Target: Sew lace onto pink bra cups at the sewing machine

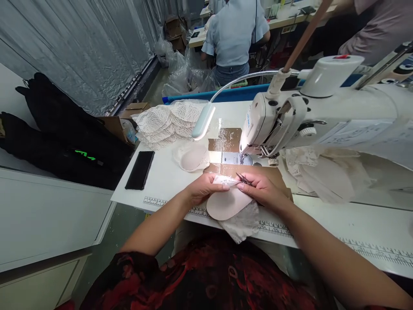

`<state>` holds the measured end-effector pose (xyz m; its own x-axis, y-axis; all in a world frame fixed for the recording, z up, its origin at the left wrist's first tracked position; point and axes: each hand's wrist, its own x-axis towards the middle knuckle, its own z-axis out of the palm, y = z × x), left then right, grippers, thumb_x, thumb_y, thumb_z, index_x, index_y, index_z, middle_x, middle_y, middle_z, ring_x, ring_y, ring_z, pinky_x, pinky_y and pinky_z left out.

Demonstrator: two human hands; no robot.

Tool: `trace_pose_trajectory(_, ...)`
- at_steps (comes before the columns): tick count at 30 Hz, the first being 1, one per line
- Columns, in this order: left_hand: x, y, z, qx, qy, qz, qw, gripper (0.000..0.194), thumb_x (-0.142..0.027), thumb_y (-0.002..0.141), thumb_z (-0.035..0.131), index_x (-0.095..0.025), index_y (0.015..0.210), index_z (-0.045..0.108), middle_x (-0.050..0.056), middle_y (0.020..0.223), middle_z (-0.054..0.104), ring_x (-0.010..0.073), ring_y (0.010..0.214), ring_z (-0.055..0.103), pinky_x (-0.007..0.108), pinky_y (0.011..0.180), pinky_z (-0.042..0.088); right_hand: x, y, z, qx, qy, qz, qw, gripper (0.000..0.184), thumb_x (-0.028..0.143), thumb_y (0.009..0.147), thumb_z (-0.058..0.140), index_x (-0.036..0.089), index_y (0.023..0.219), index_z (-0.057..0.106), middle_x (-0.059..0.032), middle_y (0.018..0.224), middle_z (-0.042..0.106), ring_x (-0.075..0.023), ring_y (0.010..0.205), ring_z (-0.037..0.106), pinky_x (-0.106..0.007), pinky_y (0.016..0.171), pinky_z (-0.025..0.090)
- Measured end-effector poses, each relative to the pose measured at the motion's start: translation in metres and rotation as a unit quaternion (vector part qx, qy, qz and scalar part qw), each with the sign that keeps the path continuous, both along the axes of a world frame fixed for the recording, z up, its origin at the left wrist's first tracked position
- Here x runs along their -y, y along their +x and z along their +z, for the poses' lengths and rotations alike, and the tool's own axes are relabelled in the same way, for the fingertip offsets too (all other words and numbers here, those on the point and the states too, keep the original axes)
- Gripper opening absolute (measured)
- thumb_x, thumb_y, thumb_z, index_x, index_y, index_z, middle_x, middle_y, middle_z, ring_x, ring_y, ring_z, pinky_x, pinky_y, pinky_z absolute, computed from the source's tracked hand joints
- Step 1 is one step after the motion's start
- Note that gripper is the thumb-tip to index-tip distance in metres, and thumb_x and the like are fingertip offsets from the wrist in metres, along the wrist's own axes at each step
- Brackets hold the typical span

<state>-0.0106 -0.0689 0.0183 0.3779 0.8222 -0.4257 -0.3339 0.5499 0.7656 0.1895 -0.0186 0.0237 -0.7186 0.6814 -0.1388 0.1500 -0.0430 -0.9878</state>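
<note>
My left hand is closed on the upper edge of a cream bra cup, its thumb lying along the fabric. A piece of white lace hangs from the cup over the table's front edge. My right hand is closed around dark thread snips and pinches the cup's edge close to my left fingertips. The blades point up and left. Just beyond my hands is the needle area of a white sewing machine. Another lace-edged cup rests on the table left of the needle plate.
Stacked lace pieces lie at the table's back left, with a black phone nearer me. A lamp hangs low over the table. More pale fabric lies beneath the machine arm. A person sits ahead.
</note>
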Motion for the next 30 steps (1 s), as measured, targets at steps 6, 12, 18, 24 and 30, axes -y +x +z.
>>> trace_pose_trajectory(6, -0.01, 0.0, 0.005, -0.128, 0.086, 0.017, 0.988, 0.03, -0.033, 0.064, 0.081, -0.01, 0.08, 0.07, 0.005, 0.074, 0.068, 0.0122, 0.068, 0.06, 0.024, 0.066, 0.045, -0.002, 0.0, -0.003, 0.044, 0.059, -0.006, 0.997, 0.035, 0.052, 0.081, 0.056, 0.018, 0.092, 0.059, -0.0025, 0.077, 0.059, -0.0168, 0.07, 0.055, -0.029, 0.063, 0.044)
trace_pose_trajectory(12, -0.012, -0.003, -0.002, -0.184, 0.136, 0.019, 0.973, 0.032, -0.038, 0.069, 0.077, -0.011, 0.084, 0.073, 0.005, 0.078, 0.07, 0.0132, 0.072, 0.061, 0.024, 0.069, 0.045, -0.009, 0.008, -0.011, 0.068, 0.143, -0.04, 0.987, 0.035, 0.05, 0.087, 0.049, 0.02, 0.104, 0.06, -0.0026, 0.079, 0.064, -0.0172, 0.069, 0.058, -0.031, 0.066, 0.046)
trace_pose_trajectory(18, -0.014, -0.002, -0.001, -0.163, 0.117, 0.018, 0.979, 0.028, -0.035, 0.069, 0.076, -0.01, 0.081, 0.073, 0.003, 0.072, 0.067, 0.0103, 0.065, 0.057, 0.022, 0.063, 0.042, -0.006, 0.003, 0.001, 0.11, 0.187, -0.021, 0.976, 0.029, 0.043, 0.084, 0.054, 0.021, 0.099, 0.066, -0.0041, 0.089, 0.069, -0.0191, 0.078, 0.062, -0.031, 0.07, 0.047)
trace_pose_trajectory(24, -0.015, -0.003, -0.004, -0.139, 0.109, 0.014, 0.984, 0.028, -0.032, 0.067, 0.078, -0.011, 0.084, 0.074, 0.006, 0.078, 0.07, 0.0139, 0.073, 0.062, 0.025, 0.071, 0.047, -0.003, 0.0, -0.001, 0.124, 0.186, -0.026, 0.974, 0.028, 0.041, 0.085, 0.055, 0.022, 0.103, 0.065, -0.0045, 0.097, 0.07, -0.0214, 0.087, 0.062, -0.033, 0.075, 0.047)
trace_pose_trajectory(30, -0.015, -0.002, -0.008, -0.16, 0.113, 0.013, 0.981, 0.028, -0.031, 0.068, 0.077, -0.01, 0.086, 0.074, 0.008, 0.085, 0.071, 0.0175, 0.08, 0.064, 0.028, 0.076, 0.049, 0.001, -0.003, -0.004, 0.124, 0.194, -0.032, 0.973, 0.026, 0.041, 0.086, 0.054, 0.023, 0.101, 0.066, -0.0036, 0.095, 0.07, -0.0211, 0.086, 0.063, -0.032, 0.073, 0.046)
